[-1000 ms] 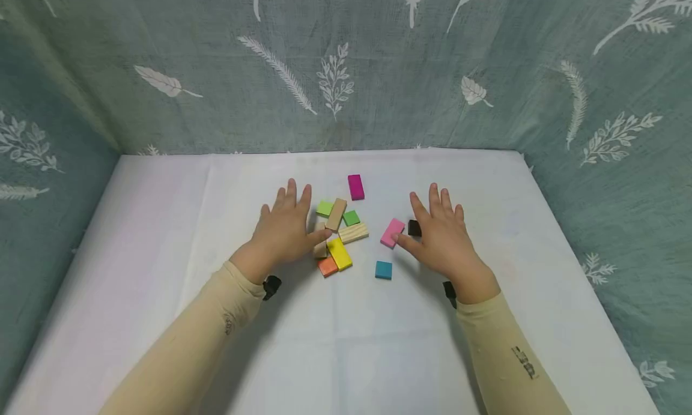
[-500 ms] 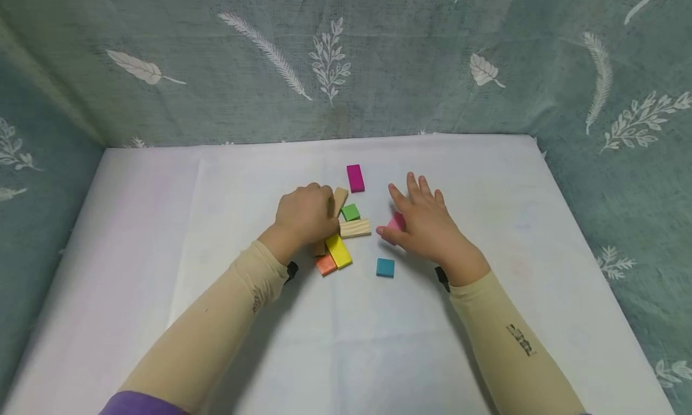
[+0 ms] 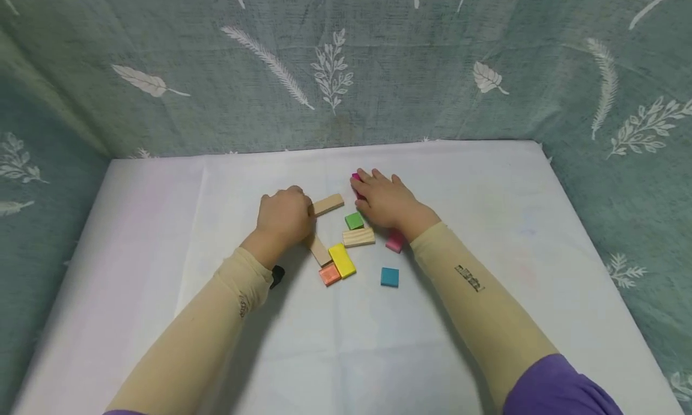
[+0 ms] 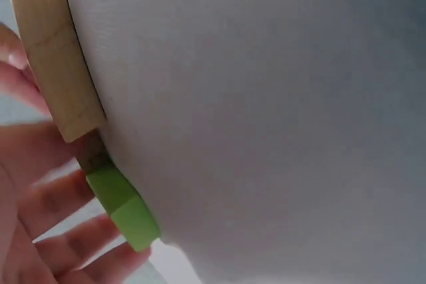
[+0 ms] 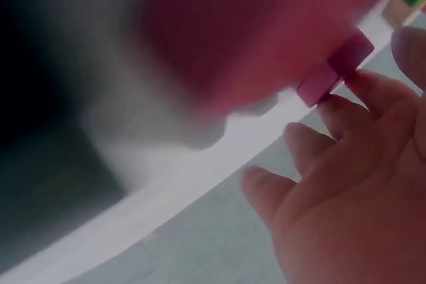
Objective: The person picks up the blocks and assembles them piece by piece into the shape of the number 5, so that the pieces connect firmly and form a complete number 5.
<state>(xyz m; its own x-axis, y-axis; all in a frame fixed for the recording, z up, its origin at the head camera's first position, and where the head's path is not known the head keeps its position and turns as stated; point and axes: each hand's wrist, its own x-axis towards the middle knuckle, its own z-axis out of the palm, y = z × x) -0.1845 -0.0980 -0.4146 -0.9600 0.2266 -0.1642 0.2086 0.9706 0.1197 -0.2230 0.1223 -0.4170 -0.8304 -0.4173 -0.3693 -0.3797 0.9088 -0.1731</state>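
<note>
In the head view my left hand (image 3: 286, 220) reaches down with curled fingers over the left side of the block cluster. The left wrist view shows its fingers against a light green block (image 4: 123, 204), which the hand hides in the head view. A plain wooden block (image 3: 328, 205) and another wooden block (image 3: 319, 251) stick out from beside that hand. My right hand (image 3: 386, 199) lies with fairly straight fingers at a magenta block (image 3: 355, 176); in the right wrist view, fingertips touch the magenta block (image 5: 336, 68). A pink block (image 3: 395, 241) shows partly under the right wrist.
Nearby lie a green block (image 3: 354, 221), a striped-grain wooden block (image 3: 359, 237), a yellow block (image 3: 342, 260), an orange block (image 3: 330, 275) and a blue block (image 3: 390, 277). All rest on a white cloth (image 3: 346, 355). A green leaf-patterned curtain (image 3: 400, 90) stands behind.
My left hand has gone from spread to curled among the blocks; the two plain wooden blocks have turned. My right hand has moved up and left, from the pink block to the magenta block.
</note>
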